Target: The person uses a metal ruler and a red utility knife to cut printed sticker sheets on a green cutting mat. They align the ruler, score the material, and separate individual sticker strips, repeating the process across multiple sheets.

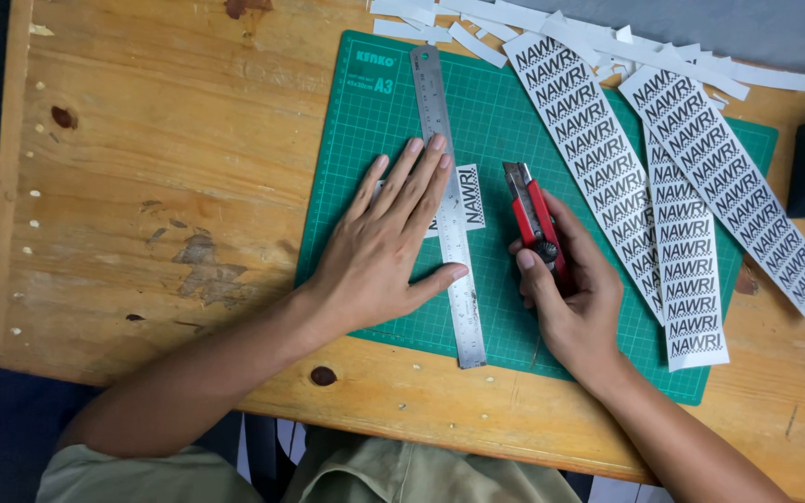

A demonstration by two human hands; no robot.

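Spreading under everything, the wooden table (142, 186) carries a green cutting mat (514, 317), with long printed paper strips (682, 186) well beyond the right fingers. A steel ruler (449, 205) lies beneath the left hand (384, 251), whose fingers (421, 177) are splayed flat, gripping nothing, pinning it over a small printed label (470, 196) just beside their tips. The right hand (570, 298) has its fingers curled tight around a red utility knife (533, 219), blade exposed. Loose pressure could probably let the ruler slide, steering the blade toward the left fingertips.
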